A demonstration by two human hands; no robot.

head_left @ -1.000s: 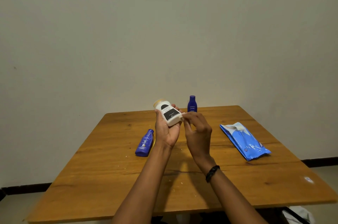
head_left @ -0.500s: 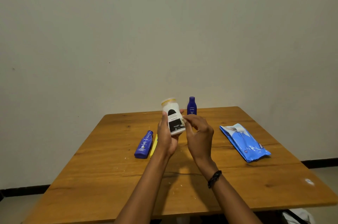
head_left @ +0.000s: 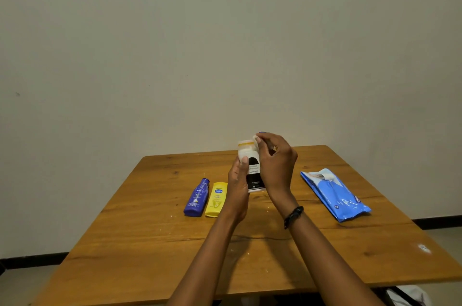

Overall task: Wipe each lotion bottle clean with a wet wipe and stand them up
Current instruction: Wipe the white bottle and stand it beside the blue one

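Now, mid-frame, our left hand grips the white bottle upright so our right hand, pinching the wipe, can reach its cap.

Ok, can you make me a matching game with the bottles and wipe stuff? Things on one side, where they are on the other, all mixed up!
Things:
1. white bottle
2. yellow bottle
3. wipe
4. pack

Places:
A. lying on the table's right side
B. pinched in the right hand
C. held in the left hand
D. lying flat beside the blue bottle

Pairs: 1-C, 2-D, 3-B, 4-A.
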